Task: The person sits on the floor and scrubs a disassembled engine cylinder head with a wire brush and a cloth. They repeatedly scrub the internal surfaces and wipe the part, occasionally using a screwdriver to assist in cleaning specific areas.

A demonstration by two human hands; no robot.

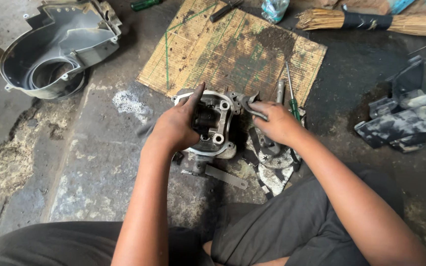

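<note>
Holding an engine part steady on a workshop floor

Gripping the grey metal engine cylinder head (pixel 213 123) from its left side, my left hand (pixel 176 125) has its fingers wrapped over the casting and the thumb raised along its top edge, a closed grip on the part. The cylinder head sits on the stained concrete floor (pixel 99 162), at the near edge of a worn woven mat (pixel 232 49), with a pale gasket rim showing under it. My right hand (pixel 277 123) is curled shut around a small bent metal tool (pixel 250 104) whose tip meets the right side of the casting. Just beside that hand a green-handled screwdriver (pixel 292 96) lies on the mat's edge, and a patterned black-and-white rag (pixel 272 170) lies under the wrist. A flat metal bar (pixel 225 176) lies on the floor nearer to me. Farther out, a grey plastic fan cover (pixel 55 49) lies at upper left, a straw broom (pixel 380 22) across the top right, and dark plastic panels (pixel 405 118) at right.
</note>
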